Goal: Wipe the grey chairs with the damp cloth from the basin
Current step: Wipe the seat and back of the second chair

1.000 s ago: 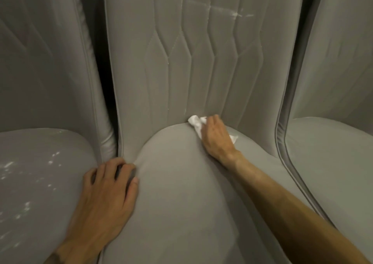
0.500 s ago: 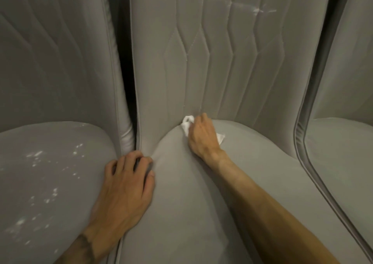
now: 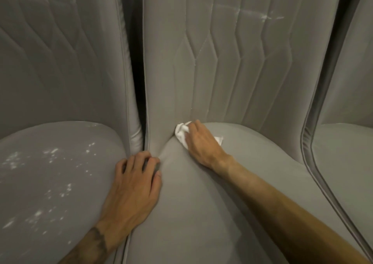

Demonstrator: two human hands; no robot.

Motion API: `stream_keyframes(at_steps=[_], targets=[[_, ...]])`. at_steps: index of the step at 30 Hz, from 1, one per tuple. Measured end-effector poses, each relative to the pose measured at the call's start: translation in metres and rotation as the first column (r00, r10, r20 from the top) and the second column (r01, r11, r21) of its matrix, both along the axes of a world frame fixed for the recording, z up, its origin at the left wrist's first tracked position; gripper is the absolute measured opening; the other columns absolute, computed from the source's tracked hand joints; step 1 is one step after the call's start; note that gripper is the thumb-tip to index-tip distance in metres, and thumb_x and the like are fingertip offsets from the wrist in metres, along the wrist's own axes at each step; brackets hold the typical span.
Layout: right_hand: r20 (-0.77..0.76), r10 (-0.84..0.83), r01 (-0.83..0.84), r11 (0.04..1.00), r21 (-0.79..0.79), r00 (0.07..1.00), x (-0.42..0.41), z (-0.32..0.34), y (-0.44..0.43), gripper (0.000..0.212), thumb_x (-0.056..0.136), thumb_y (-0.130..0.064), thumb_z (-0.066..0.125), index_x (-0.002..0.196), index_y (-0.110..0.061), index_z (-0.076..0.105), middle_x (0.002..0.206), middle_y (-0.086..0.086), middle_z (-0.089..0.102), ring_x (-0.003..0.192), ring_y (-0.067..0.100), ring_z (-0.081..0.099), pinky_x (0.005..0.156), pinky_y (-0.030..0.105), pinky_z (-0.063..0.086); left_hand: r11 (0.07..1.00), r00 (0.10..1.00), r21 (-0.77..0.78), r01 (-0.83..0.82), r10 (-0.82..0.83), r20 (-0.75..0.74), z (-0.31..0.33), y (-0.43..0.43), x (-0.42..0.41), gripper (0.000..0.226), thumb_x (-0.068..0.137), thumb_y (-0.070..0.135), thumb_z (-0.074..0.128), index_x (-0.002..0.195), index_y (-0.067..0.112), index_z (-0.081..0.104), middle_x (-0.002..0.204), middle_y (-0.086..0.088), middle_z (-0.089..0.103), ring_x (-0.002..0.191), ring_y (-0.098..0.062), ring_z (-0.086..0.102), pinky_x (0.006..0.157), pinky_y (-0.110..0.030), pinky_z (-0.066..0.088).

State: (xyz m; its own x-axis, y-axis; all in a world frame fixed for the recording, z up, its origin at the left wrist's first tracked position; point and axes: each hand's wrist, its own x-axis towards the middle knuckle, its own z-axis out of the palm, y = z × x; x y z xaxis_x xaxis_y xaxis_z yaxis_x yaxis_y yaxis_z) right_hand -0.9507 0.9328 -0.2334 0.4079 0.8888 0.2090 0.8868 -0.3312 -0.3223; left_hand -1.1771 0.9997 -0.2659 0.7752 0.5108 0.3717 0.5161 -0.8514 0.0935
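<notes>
— What is held, and where?

— A small crumpled white cloth [image 3: 180, 134] is gripped by the right hand [image 3: 201, 144], with the fingers curled over it. It is pressed into the crease where the seat of the middle grey upholstered chair [image 3: 201, 213] meets its quilted backrest [image 3: 232, 66], towards the left end of that crease. A corner of the cloth is seen poking out on the far side of the hand.

— And the other one of the hands?

— The left hand [image 3: 133, 187] is laid on the left edge of the same seat. Its fingers are bent, and the tips are dug into the gap beside the left grey chair [image 3: 50, 183], so the seat edge is gripped.

— What else is seen?

— White specks [image 3: 52, 152] are scattered over the left chair's seat. Pale streaks [image 3: 264, 17] are seen high on the middle backrest. A third grey chair [image 3: 343, 162] is set just beside the middle one on the right, and only part of it is shown.
</notes>
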Motion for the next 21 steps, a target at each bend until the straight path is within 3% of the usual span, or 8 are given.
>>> stream_keyframes(at_steps=[4,9,13,16,18,21], targets=[[-0.044,-0.092,0.094,0.994,0.047,0.995,-0.003,0.0,0.005,0.027,0.105,-0.016,0.04,0.121,-0.007,0.059,0.117,0.02,0.056,0.115,0.038,0.051,0.098,0.05,0.041,1.0,1.0,0.007,-0.006,0.006,-0.003,-0.003,-0.001,0.0,0.027,0.099,0.038,0.041,0.117,0.027,0.058,0.126,0.001,0.052,0.113,-0.024,0.056,0.099,-0.045,0.039],[-0.067,0.106,-0.105,0.994,0.018,0.992,-0.004,-0.007,0.001,0.025,0.105,-0.017,0.042,0.116,0.001,0.055,0.114,0.022,0.054,0.107,0.038,0.051,0.099,0.045,0.038,1.0,1.0,0.012,0.0,0.0,0.005,-0.005,0.002,0.0,0.025,0.1,0.038,0.042,0.117,0.027,0.056,0.126,0.002,0.051,0.113,-0.024,0.055,0.098,-0.045,0.038],[-0.028,-0.028,0.029,0.999,0.03,0.999,0.003,-0.001,0.007,0.03,0.106,-0.019,0.038,0.12,-0.001,0.057,0.115,0.02,0.055,0.112,0.037,0.052,0.1,0.042,0.035,1.0,1.0,-0.004,0.003,-0.003,0.005,-0.007,0.002,0.0,0.022,0.1,0.038,0.042,0.117,0.029,0.054,0.126,0.003,0.05,0.113,-0.023,0.054,0.098,-0.044,0.039],[-0.053,0.145,-0.143,0.989,0.044,0.988,-0.029,-0.007,0.003,0.034,0.104,-0.023,0.038,0.114,0.001,0.06,0.107,0.022,0.058,0.1,0.037,0.054,0.092,0.043,0.038,1.0,1.0,-0.01,0.004,-0.004,0.009,-0.008,0.002,0.002,0.021,0.1,0.038,0.042,0.116,0.028,0.054,0.126,0.003,0.05,0.113,-0.022,0.054,0.099,-0.044,0.039],[-0.061,0.192,-0.192,0.981,0.012,0.979,-0.019,-0.007,0.0,0.028,0.105,-0.02,0.041,0.119,-0.001,0.056,0.113,0.019,0.054,0.106,0.037,0.052,0.097,0.042,0.038,1.0,1.0,-0.01,0.009,-0.009,0.014,-0.008,0.003,0.002,0.021,0.1,0.038,0.041,0.115,0.029,0.053,0.126,0.003,0.05,0.113,-0.022,0.054,0.099,-0.044,0.038],[-0.057,0.032,-0.031,0.999,0.009,0.998,0.002,-0.002,0.008,0.03,0.106,-0.023,0.04,0.12,0.0,0.055,0.118,0.02,0.053,0.113,0.036,0.05,0.102,0.041,0.035,1.0,1.0,-0.005,0.002,-0.002,0.021,-0.008,0.003,0.001,0.02,0.1,0.037,0.043,0.114,0.028,0.053,0.126,0.003,0.051,0.113,-0.022,0.054,0.099,-0.043,0.037]])
